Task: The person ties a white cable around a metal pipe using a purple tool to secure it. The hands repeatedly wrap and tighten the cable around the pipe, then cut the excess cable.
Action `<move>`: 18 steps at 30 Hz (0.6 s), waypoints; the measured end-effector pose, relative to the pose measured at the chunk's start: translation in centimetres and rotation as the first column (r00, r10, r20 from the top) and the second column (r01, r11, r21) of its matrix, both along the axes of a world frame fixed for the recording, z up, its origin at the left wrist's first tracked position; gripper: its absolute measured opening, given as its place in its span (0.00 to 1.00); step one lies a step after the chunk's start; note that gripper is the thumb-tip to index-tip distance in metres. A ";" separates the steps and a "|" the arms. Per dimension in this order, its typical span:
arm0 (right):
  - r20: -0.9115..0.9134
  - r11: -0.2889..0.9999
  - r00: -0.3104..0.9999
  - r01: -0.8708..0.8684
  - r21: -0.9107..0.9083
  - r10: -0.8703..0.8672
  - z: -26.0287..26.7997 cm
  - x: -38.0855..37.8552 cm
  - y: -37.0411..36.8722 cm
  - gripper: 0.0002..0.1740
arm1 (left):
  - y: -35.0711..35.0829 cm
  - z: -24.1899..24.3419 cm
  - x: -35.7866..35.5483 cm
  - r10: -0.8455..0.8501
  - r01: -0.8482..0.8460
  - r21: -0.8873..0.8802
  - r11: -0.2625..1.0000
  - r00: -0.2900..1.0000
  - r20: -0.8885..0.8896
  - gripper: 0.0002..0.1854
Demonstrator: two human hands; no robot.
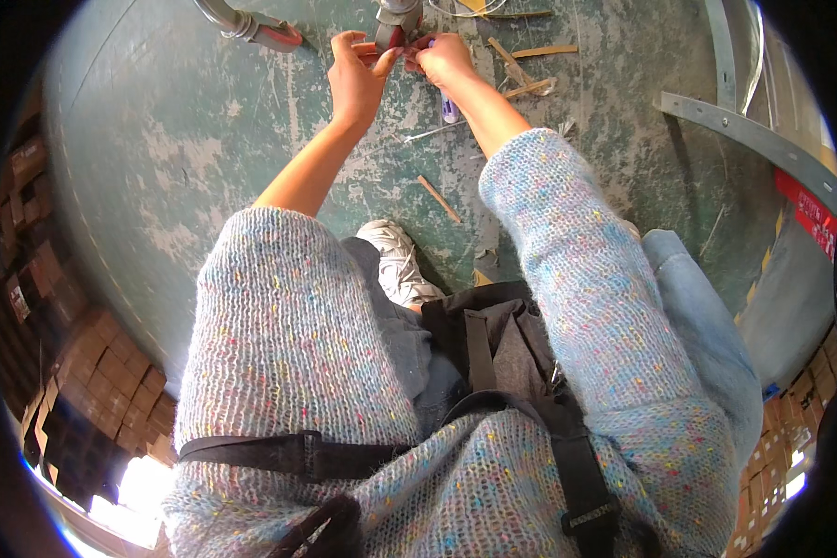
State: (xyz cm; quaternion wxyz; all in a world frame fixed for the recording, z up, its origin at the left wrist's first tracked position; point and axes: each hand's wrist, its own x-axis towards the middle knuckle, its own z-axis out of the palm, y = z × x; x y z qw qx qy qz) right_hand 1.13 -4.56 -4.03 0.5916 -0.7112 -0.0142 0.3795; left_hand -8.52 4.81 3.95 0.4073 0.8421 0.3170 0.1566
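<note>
At the top edge, a caster wheel (393, 31) with a metal fork and a reddish wheel stands over the worn green floor (237, 139). My left hand (357, 80) grips its lower left side, thumb and fingers curled against the wheel. My right hand (443, 59) is at the wheel's right side, fingers bent inward. A slim purple tool, seemingly a utility knife (450, 109), runs under that hand, its end showing below the wrist. What the right fingertips pinch is too small to tell.
Another caster (272, 35) is at upper left. Cardboard strips (526, 70), a stick-like scrap (439, 199) and a thin pale strip (432, 132) litter the floor. A perforated metal bar (746, 125) is at right. Stacked cartons (111, 370) line the left rim. My shoe (394, 261) is below.
</note>
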 end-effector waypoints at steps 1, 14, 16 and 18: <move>0.004 1.000 1.000 0.007 -0.013 -0.007 -0.3 0.1 0.1 0.05 | 0.2 0.2 0.2 -0.038 0.038 0.033 0.999 0.999 0.012 0.23; 0.371 0.887 0.890 -0.076 -0.455 0.266 3.5 1.3 -0.4 0.14 | 1.4 0.3 0.5 -0.205 0.236 0.187 0.954 0.964 -0.170 0.20; 0.451 0.903 0.834 -0.122 -0.412 0.319 3.7 2.1 -1.2 0.14 | 1.9 0.3 0.3 -0.214 0.250 0.182 0.951 0.957 -0.198 0.20; 0.517 0.904 0.789 -0.107 -0.414 0.331 3.0 2.8 -2.2 0.12 | 2.0 0.1 0.2 -0.238 0.265 0.202 0.943 0.960 -0.146 0.20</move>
